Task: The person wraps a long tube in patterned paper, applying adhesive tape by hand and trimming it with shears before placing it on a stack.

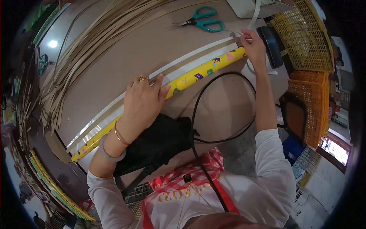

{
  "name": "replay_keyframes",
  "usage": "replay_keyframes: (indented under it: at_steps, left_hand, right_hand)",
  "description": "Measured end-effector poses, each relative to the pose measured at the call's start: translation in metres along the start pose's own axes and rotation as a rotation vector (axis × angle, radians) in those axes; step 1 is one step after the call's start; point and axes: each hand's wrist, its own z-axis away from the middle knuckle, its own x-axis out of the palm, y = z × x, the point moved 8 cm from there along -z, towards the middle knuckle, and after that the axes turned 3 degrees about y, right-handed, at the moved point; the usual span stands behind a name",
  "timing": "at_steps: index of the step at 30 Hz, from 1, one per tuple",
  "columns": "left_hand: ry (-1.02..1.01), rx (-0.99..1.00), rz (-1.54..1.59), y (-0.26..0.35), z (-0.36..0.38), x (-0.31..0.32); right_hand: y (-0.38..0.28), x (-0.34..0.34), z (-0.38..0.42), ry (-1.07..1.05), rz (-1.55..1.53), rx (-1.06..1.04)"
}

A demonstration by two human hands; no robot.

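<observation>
A long yellow roll with coloured prints (202, 73) lies slantwise over the table, with a white strip (190, 57) running along its far side. My left hand (144, 99) rests on the roll and the strip near their middle, fingers bent and close together; what it grips under the fingers is hidden. At the right end of the roll, my right hand (253, 47) is pinched on a thin white band (254, 17) that runs up past the black case (270, 46).
Teal scissors (206, 20) lie beyond the roll. Long tan strips (91, 42) cover the far left. A black bag (152, 147) and looped black cable (195, 110) are nearer me. Yellow (305, 38) and orange baskets (309, 103) stand at right.
</observation>
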Motion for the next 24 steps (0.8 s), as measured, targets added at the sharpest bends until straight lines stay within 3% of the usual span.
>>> replay_keyframes:
  at_steps: [4, 6, 7, 9, 12, 18, 22, 24]
  left_hand:
    - [0.009, 0.006, 0.038, -0.002, -0.001, -0.001]
    - [-0.007, -0.013, 0.056, -0.003, -0.002, -0.002]
    - [-0.023, -0.022, 0.076, -0.003, -0.002, -0.002]
    - [-0.002, -0.012, 0.048, -0.003, -0.001, 0.000]
    - [0.006, -0.007, 0.008, 0.000, -0.002, -0.001]
    - [0.003, -0.020, 0.057, -0.007, -0.001, 0.000]
    - [0.041, -0.044, 0.095, -0.009, -0.004, -0.002]
    - [0.059, -0.081, 0.099, -0.014, -0.009, 0.006]
  right_hand:
    - [-0.046, -0.008, 0.018, 0.072, 0.009, -0.138]
    - [-0.078, 0.018, 0.035, -0.129, -0.221, -0.211]
    - [-0.090, 0.026, 0.043, -0.133, -0.230, -0.213]
    - [-0.127, 0.059, 0.067, -0.446, -0.328, -0.402]
    - [-0.133, 0.072, 0.068, -0.474, -0.205, -0.468]
    - [-0.054, 0.028, 0.017, -0.337, 0.050, -0.184]
    - [-0.060, 0.021, 0.012, -0.220, 0.223, -0.265]
    - [-0.094, 0.025, 0.018, -0.163, 0.181, -0.437]
